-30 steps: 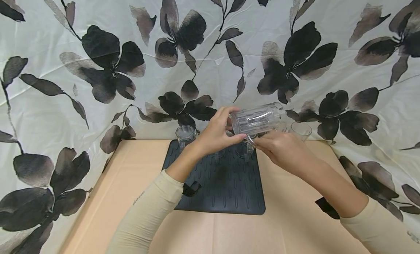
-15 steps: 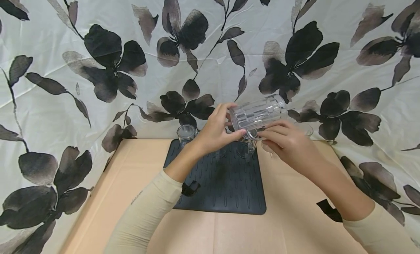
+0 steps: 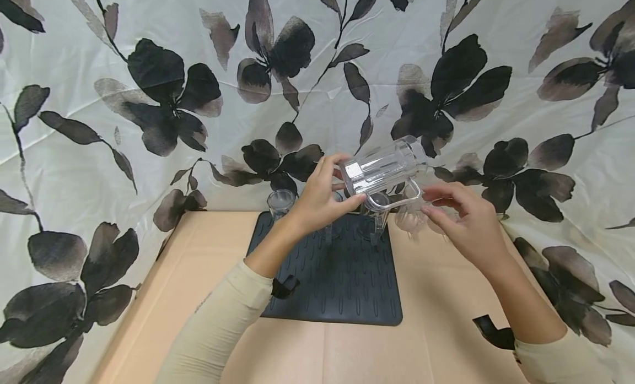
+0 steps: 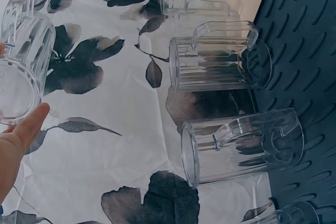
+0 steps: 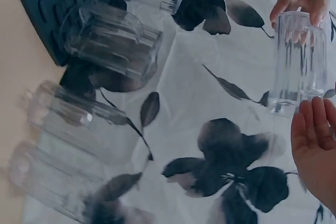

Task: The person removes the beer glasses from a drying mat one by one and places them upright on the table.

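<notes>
A clear ribbed glass mug [image 3: 382,166] is held in the air, tilted on its side above the back of the dark mat. My left hand [image 3: 322,194] grips its left end, thumb below and fingers behind. The mug's handle [image 3: 418,190] faces down and to the right. Just beyond it is my right hand [image 3: 466,218], its fingers loosely bent with nothing in them. In the right wrist view, the fingertips of my right hand [image 5: 317,135] overlap the near end of the mug [image 5: 299,61]. The left wrist view catches only part of my left hand [image 4: 16,148] at its edge.
A dark ridged mat [image 3: 342,279] lies on the tan table [image 3: 446,296]. Along its back edge stand several glass mugs, among them a left one [image 3: 280,202] and a right one [image 3: 369,230]. Clear glasses [image 5: 79,124] stand beside the mat. Floral cloth [image 3: 317,114] hangs behind.
My right hand has let go of the mug's handle and moved to the right. The mug, still in my left hand, has tilted further, its right end higher and its handle now visible.
</notes>
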`<action>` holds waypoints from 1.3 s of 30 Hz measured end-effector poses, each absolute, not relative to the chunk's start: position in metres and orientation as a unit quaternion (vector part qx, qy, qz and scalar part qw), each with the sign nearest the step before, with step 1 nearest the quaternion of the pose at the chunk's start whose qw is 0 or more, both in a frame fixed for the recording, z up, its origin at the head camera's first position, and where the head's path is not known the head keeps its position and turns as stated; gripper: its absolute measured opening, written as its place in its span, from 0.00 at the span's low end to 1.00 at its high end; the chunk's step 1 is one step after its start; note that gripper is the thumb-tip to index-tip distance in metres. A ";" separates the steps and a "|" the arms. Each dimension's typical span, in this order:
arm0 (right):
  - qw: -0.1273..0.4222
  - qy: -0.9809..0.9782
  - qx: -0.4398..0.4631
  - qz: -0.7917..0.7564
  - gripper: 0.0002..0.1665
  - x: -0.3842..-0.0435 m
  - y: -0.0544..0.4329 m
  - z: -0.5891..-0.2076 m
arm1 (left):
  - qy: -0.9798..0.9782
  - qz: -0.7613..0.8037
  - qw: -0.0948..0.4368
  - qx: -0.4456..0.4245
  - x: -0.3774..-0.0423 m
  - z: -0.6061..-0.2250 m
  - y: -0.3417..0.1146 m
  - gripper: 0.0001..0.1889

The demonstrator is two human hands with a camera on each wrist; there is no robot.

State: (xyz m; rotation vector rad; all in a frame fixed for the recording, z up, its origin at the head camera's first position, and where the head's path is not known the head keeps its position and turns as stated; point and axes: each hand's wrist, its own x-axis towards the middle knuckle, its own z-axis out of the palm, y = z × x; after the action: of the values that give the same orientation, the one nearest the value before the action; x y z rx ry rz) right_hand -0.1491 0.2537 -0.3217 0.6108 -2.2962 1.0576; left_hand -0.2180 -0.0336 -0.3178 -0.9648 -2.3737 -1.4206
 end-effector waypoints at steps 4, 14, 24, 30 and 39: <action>0.191 -0.835 0.188 0.481 0.19 -0.151 0.250 -0.334 | -0.801 -0.490 0.107 -0.328 -0.217 -0.318 -0.033 0.41; 0.129 -0.745 0.169 0.632 0.11 -0.163 0.226 -0.345 | -0.795 -0.489 0.133 -0.333 -0.215 -0.325 -0.030 0.42; 0.072 -0.621 0.195 0.756 0.04 -0.169 0.220 -0.348 | -0.803 -0.485 0.117 -0.326 -0.216 -0.335 -0.030 0.40; 0.058 -0.595 0.222 0.771 0.04 -0.169 0.221 -0.349 | -0.809 -0.477 0.106 -0.326 -0.216 -0.338 -0.030 0.40; 0.066 -0.597 0.239 0.763 0.05 -0.168 0.224 -0.346 | -0.807 -0.474 0.120 -0.330 -0.215 -0.338 -0.026 0.42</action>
State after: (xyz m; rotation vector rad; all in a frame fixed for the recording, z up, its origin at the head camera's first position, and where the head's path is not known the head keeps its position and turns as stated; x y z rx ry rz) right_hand -0.1678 0.2242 -0.3462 0.7222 -1.8008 2.3002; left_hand -0.2146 -0.0262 -0.3378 -0.9630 -2.3588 -1.3858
